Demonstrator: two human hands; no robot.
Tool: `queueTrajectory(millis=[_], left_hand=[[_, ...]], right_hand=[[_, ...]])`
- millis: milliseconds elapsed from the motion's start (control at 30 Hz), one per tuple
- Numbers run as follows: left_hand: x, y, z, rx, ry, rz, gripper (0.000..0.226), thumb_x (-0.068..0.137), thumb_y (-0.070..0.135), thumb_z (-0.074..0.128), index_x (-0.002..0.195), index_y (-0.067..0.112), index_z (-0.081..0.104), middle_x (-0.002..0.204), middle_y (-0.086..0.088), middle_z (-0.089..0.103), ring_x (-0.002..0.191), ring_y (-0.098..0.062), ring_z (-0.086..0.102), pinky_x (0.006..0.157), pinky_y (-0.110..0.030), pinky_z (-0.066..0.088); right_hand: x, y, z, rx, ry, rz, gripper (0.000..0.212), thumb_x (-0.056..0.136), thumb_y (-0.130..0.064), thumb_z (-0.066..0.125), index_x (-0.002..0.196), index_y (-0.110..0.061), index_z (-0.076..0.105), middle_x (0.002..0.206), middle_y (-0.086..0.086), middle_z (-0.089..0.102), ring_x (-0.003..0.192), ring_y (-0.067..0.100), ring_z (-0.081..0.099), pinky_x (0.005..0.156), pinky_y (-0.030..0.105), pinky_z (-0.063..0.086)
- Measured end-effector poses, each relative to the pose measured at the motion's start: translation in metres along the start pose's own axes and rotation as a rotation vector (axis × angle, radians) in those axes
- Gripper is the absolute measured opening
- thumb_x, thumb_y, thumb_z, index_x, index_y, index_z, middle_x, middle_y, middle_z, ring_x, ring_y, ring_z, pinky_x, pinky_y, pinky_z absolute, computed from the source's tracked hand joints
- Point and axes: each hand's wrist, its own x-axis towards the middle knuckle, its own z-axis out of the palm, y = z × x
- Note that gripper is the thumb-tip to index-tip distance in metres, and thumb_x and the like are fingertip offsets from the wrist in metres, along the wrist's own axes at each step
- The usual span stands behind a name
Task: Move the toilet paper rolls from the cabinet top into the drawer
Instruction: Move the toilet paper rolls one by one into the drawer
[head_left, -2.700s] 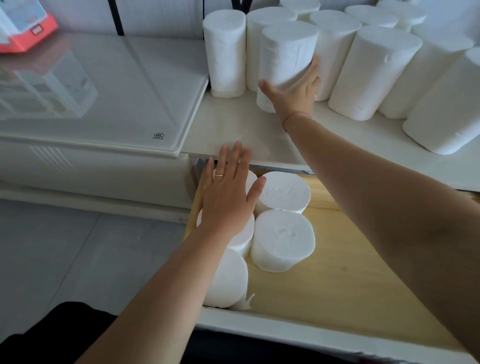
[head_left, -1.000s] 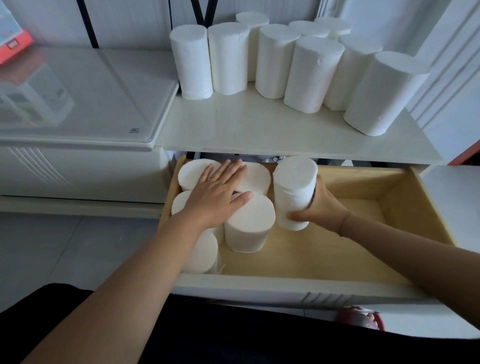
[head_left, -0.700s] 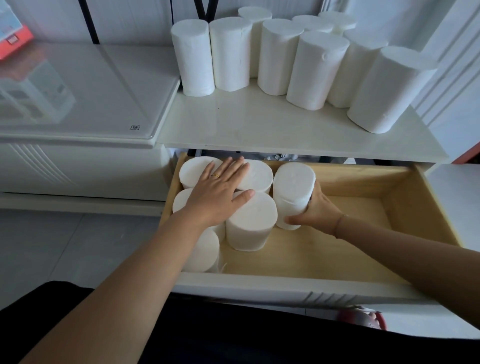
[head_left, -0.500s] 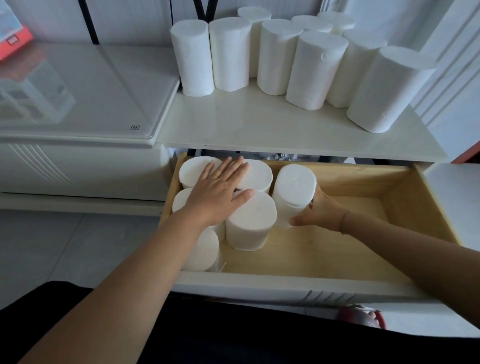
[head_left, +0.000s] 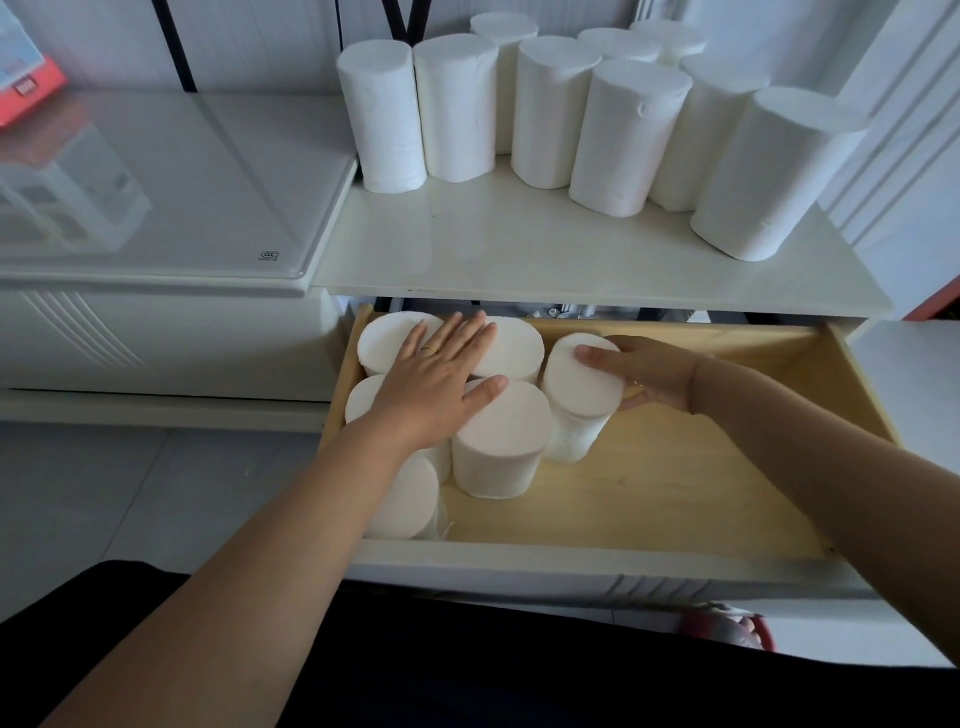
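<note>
Several white toilet paper rolls (head_left: 623, 135) stand upright on the white cabinet top (head_left: 519, 249). Below it the wooden drawer (head_left: 675, 483) is pulled out. A cluster of rolls (head_left: 501, 441) stands in its left part. My left hand (head_left: 436, 384) lies flat on top of that cluster, fingers spread, a ring on one finger. One more roll (head_left: 576, 400) stands upright on the drawer floor, touching the right side of the cluster. My right hand (head_left: 654, 376) wraps around it, thumb over its top and fingers on its right side.
A glass-topped white unit (head_left: 156, 182) adjoins the cabinet on the left, with a red box (head_left: 26, 88) at its far corner. A white wall panel rises at the right. Bare wood shows in the drawer's right half. A red object (head_left: 727, 629) lies below the drawer front.
My right hand took a roll from the cabinet top, carried it down and set it upright in the drawer beside the cluster. Its thumb now lies over the roll's top. My left hand stayed put.
</note>
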Motion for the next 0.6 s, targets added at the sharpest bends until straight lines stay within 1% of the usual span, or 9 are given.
queueTrajectory(millis=[100,167,233,300,433,500,600], left_hand=[[0.0,0.0,0.0,-0.005,-0.003,0.001,0.068,0.09,0.062,0.008,0.149,0.03,-0.006,0.156,0.014,-0.012,0.142,-0.003,-0.015,0.112,-0.03,-0.017],[0.0,-0.001,0.0,-0.004,-0.004,0.003,0.068,0.09,0.062,0.008,0.149,0.03,-0.006,0.157,0.014,-0.011,0.142,-0.004,-0.015,0.112,-0.03,-0.016],[0.0,-0.001,0.0,-0.001,-0.002,0.001,0.067,0.092,0.06,0.01,0.149,0.03,-0.005,0.157,0.013,-0.011,0.142,-0.004,-0.015,0.112,-0.03,-0.016],[0.0,0.0,0.0,0.001,-0.006,-0.004,0.066,0.093,0.06,0.011,0.149,0.03,-0.005,0.157,0.013,-0.011,0.142,-0.004,-0.015,0.112,-0.03,-0.016],[0.001,0.001,0.0,0.011,-0.018,-0.008,0.066,0.092,0.06,0.009,0.148,0.029,-0.008,0.157,0.013,-0.013,0.142,-0.005,-0.016,0.112,-0.031,-0.016],[0.001,0.001,0.0,0.017,-0.021,-0.008,0.067,0.092,0.06,0.008,0.148,0.029,-0.009,0.157,0.012,-0.014,0.142,-0.005,-0.016,0.111,-0.031,-0.017],[0.001,0.001,0.0,0.015,-0.023,-0.011,0.066,0.092,0.059,0.008,0.148,0.029,-0.008,0.157,0.012,-0.013,0.142,-0.006,-0.016,0.111,-0.031,-0.017]], right_hand=[[-0.009,0.004,-0.007,-0.046,-0.046,0.015,0.032,0.084,-0.049,0.063,0.111,-0.032,0.059,0.117,-0.005,0.065,0.109,0.016,0.062,0.096,0.046,0.052],[-0.018,0.008,-0.01,-0.068,-0.076,0.037,0.033,0.084,-0.046,0.065,0.112,-0.029,0.059,0.117,-0.003,0.065,0.106,0.014,0.063,0.092,0.042,0.055],[-0.029,0.011,-0.011,-0.089,-0.108,0.065,0.036,0.083,-0.044,0.066,0.114,-0.026,0.058,0.115,-0.001,0.065,0.101,0.012,0.065,0.083,0.036,0.059],[-0.041,0.014,-0.009,-0.11,-0.141,0.097,0.04,0.083,-0.042,0.067,0.116,-0.022,0.057,0.115,0.001,0.065,0.1,0.014,0.066,0.077,0.034,0.061],[-0.065,0.015,0.003,-0.154,-0.216,0.177,0.044,0.087,-0.044,0.061,0.122,-0.018,0.054,0.115,0.008,0.064,0.099,0.026,0.068,0.079,0.037,0.06],[-0.075,0.013,0.011,-0.192,-0.245,0.192,0.042,0.092,-0.043,0.055,0.125,-0.018,0.051,0.114,0.012,0.065,0.098,0.028,0.069,0.081,0.036,0.06],[-0.085,0.008,0.023,-0.294,-0.302,0.19,0.043,0.096,-0.044,0.047,0.129,-0.017,0.048,0.115,0.013,0.065,0.102,0.029,0.067,0.08,0.033,0.06]])
